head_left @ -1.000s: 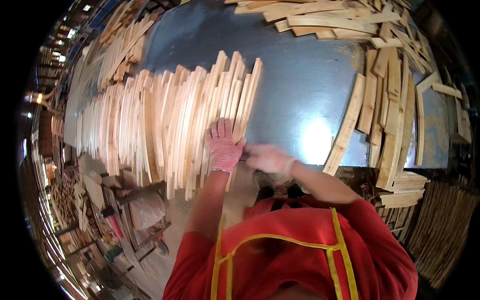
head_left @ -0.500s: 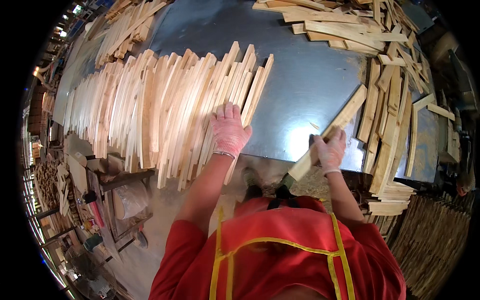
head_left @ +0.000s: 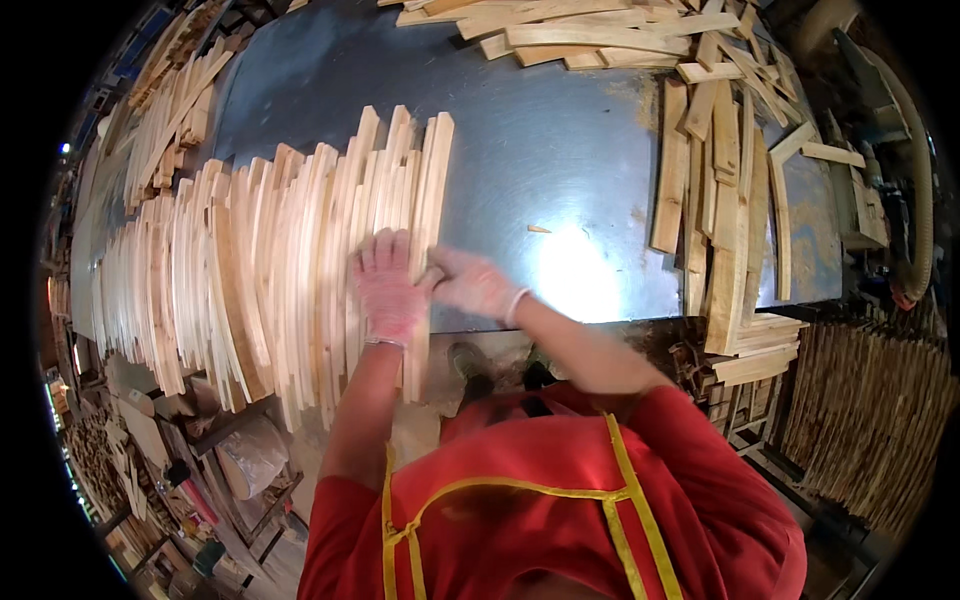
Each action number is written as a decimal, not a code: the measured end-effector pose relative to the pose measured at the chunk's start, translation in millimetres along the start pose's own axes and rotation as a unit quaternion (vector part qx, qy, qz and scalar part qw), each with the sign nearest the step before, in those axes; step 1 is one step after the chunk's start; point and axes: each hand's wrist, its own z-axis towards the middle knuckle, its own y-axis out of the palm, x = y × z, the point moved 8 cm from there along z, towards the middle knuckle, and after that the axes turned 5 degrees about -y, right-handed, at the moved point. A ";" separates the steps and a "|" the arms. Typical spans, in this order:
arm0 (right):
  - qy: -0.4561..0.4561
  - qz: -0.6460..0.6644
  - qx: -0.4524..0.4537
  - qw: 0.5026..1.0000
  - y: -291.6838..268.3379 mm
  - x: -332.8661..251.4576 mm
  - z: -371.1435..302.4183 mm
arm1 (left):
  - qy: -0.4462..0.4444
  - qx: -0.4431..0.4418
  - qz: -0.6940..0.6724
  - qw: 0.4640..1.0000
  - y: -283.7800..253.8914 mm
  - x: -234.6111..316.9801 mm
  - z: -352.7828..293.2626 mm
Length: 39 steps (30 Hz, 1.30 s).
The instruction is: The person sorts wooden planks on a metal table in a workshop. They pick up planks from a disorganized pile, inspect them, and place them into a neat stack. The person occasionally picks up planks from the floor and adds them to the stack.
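A long row of pale wooden strips (head_left: 270, 260) stands side by side on a grey metal tabletop (head_left: 530, 160). My left hand (head_left: 390, 290), in a pinkish work glove, lies with its fingers stretched out over the strips near the row's right end. Against the outermost wooden strip (head_left: 437, 170) is my right hand (head_left: 475, 287), also gloved and somewhat blurred. Its fingers are bent around that strip's edge, close beside my left hand. Part of the strip is hidden behind the fingers.
Several loose boards (head_left: 720, 190) lie along the table's right side, and a heap of boards (head_left: 600, 35) covers the far edge. A small wood chip (head_left: 539, 229) rests on the metal. Stacked thin slats (head_left: 870, 420) stand low on the right; another strip pile (head_left: 175, 120) is far left.
My right hand has swung left, bringing its wooden strip from the table's front right to the row's right end. My left hand stays on the strips while the view has shifted right.
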 end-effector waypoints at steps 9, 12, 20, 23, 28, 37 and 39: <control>0.301 -0.414 0.499 0.700 -261.5 214.2 -195.2 | -0.016 -0.037 -0.018 0.999 -17.7 1.3 5.2; 0.308 -0.279 0.478 0.774 -238.9 195.4 -180.9 | -0.027 0.001 -0.002 1.000 -15.2 -3.7 0.1; 0.014 0.247 0.247 0.937 -0.8 65.6 -70.3 | -0.005 0.008 -0.066 0.998 -11.9 -11.0 -5.7; -0.048 0.160 0.095 0.981 58.2 -2.5 -27.3 | -0.095 0.046 -0.347 0.932 10.7 -69.0 -28.3; -0.062 0.305 0.052 0.949 58.2 28.3 -8.0 | -0.227 0.065 -0.361 0.902 -52.0 -113.9 -146.5; -0.019 0.280 0.144 0.949 72.5 36.1 -26.8 | -0.527 -0.166 -0.731 0.400 45.4 -45.3 -320.3; -0.003 0.256 0.167 0.952 69.4 45.8 -27.6 | -0.515 -0.184 -0.759 0.353 43.7 -40.1 -292.0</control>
